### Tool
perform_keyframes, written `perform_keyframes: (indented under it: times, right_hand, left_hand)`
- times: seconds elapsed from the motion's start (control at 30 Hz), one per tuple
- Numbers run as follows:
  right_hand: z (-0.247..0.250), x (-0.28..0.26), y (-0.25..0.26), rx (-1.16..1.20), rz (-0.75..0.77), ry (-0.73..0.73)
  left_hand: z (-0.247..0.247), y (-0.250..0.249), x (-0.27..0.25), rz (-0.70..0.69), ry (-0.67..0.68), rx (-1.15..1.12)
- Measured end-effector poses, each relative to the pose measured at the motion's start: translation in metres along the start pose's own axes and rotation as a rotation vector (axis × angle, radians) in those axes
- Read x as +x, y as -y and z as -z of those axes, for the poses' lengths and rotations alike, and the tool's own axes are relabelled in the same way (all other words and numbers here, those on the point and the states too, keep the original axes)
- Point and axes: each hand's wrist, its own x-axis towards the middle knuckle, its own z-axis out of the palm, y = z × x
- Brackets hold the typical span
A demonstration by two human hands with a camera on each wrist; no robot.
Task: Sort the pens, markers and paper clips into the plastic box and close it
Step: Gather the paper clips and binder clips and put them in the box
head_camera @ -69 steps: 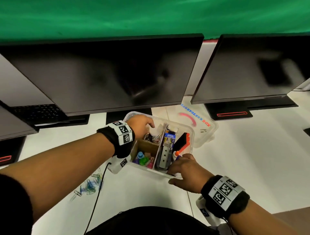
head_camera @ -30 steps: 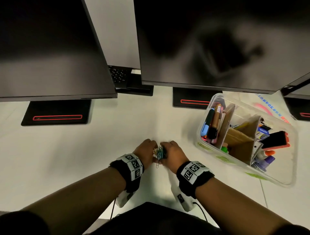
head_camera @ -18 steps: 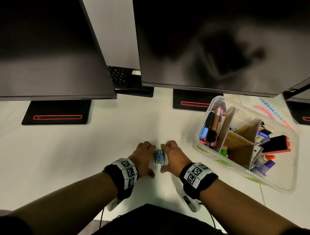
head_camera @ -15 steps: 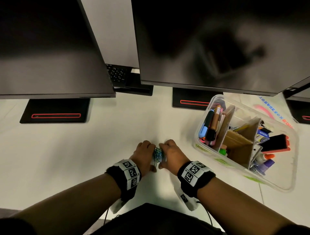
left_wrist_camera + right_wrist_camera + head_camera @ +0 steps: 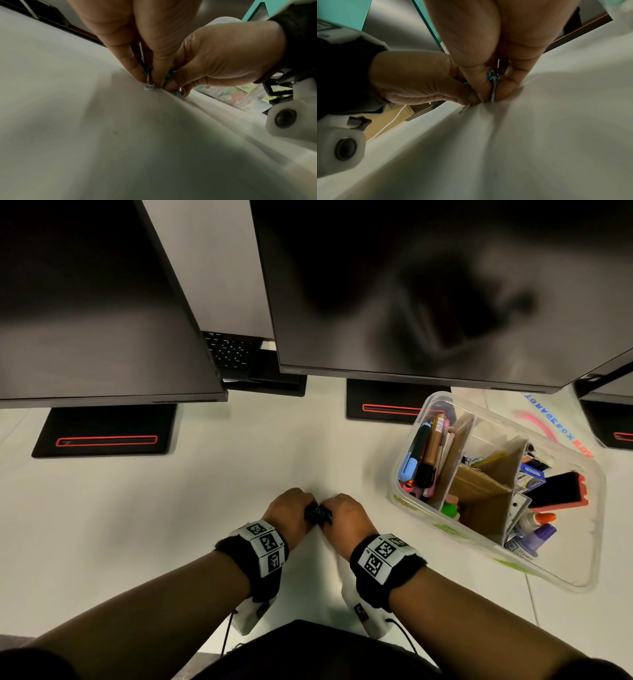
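A small bunch of coloured paper clips (image 5: 318, 513) lies on the white desk, squeezed between my two hands. My left hand (image 5: 306, 510) pinches it from the left and my right hand (image 5: 331, 514) from the right, fingertips down on the desk. The left wrist view shows the clips (image 5: 148, 73) between my left fingers (image 5: 132, 65). In the right wrist view the clips (image 5: 493, 79) sit between thumb and fingers (image 5: 508, 86). The clear plastic box (image 5: 568, 556) stands open to the right, with pens and markers (image 5: 424, 453) in its left compartment.
Cardboard dividers (image 5: 486, 491) split the box; glue, an eraser and other stationery fill its right side. Its lid (image 5: 548, 422) lies behind it. Two dark monitors (image 5: 411, 285) overhang the back of the desk, their black stands (image 5: 102, 433) on the surface.
The view swung from the box to the clips on the desk. Both hands gathered the spread clips into a tight bunch and now close around it, hiding most of it.
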Motion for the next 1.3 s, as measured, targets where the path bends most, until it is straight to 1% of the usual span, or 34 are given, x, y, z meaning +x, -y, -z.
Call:
perform_keyframes:
  times: [0.13,0.2,0.33,0.5,0.63,0.77,0.93,1.07,1.23,1.3]
  right_hand:
    - [0.013,0.002,0.006,-0.005,-0.031,0.016]
    - [0.023,0.0,0.009,0.01,-0.034,0.025]
    - [0.048,-0.007,0.019,-0.035,0.001,-0.023]
    - [0.092,-0.02,0.038,-0.115,0.063,-0.109]
    - [0.134,-0.036,0.041,-0.07,0.073,-0.2]
    - [0.171,-0.048,0.022,-0.013,0.043,-0.285]
    - [0.21,-0.063,-0.019,0.002,-0.045,-0.318]
    - [0.227,-0.073,-0.053,0.059,-0.114,-0.365]
    - [0.241,-0.072,-0.09,0.038,-0.173,-0.368]
    - [0.243,-0.07,-0.102,0.025,-0.196,-0.346]
  left_hand:
    - [0.009,-0.007,0.004,0.083,0.002,-0.084]
    - [0.015,-0.011,0.005,0.097,-0.004,-0.125]
    - [0.039,-0.024,0.002,0.013,-0.027,-0.103]
    - [0.079,-0.049,-0.003,-0.117,-0.113,-0.08]
    - [0.103,-0.084,-0.004,-0.197,-0.186,-0.051]
    - [0.112,-0.132,0.001,-0.274,-0.231,-0.07]
    - [0.1,-0.19,0.02,-0.305,-0.206,-0.081]
    - [0.081,-0.227,0.033,-0.322,-0.179,-0.062]
    - [0.058,-0.26,0.048,-0.318,-0.182,-0.047]
    - [0.049,-0.267,0.053,-0.313,-0.156,-0.048]
